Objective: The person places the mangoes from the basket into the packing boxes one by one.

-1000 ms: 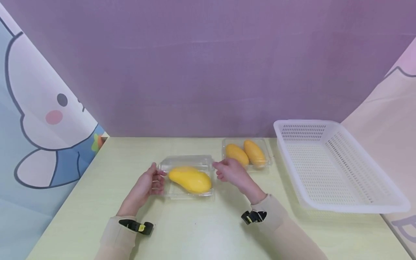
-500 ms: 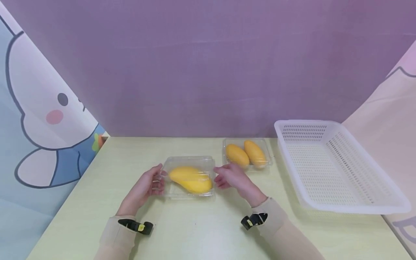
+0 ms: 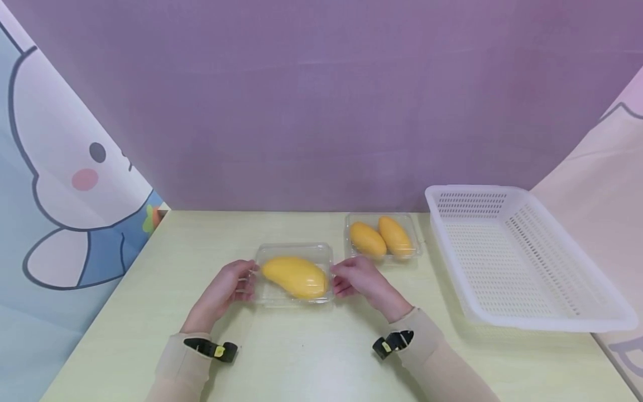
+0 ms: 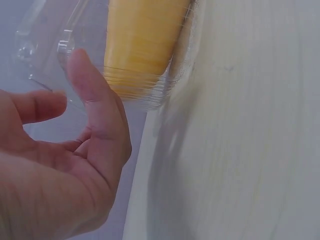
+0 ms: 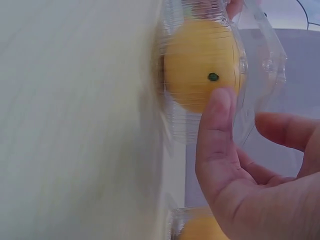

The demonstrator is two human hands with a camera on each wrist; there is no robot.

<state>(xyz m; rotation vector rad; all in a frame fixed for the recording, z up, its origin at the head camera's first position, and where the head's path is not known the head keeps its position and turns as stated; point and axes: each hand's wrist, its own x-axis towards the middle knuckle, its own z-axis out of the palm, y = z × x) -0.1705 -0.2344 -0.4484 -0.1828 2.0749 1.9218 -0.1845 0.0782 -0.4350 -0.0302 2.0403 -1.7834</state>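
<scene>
A yellow mango (image 3: 296,277) lies in a clear plastic clamshell box (image 3: 266,298) on the table. My left hand (image 3: 223,290) grips the box's left end, thumb by the lid and fingers along the side. At the right end my right hand (image 3: 369,282) holds it in a mirrored way. In the left wrist view the lid (image 4: 42,30) stands slightly apart from the base, close to the thumb and forefinger. A dark green stem spot (image 5: 213,77) shows on the mango through the ribbed plastic in the right wrist view.
Behind my right hand stands a second clear box (image 3: 417,251) with two orange-yellow mangoes (image 3: 394,237). A white slotted basket (image 3: 547,322) sits at the table's right. A purple cloth (image 3: 301,123) hangs along the back edge of the table (image 3: 301,357).
The lid has swung forward and down over the mango, from standing up behind it. My right hand has come slightly down along with it; my left hand has hardly moved.
</scene>
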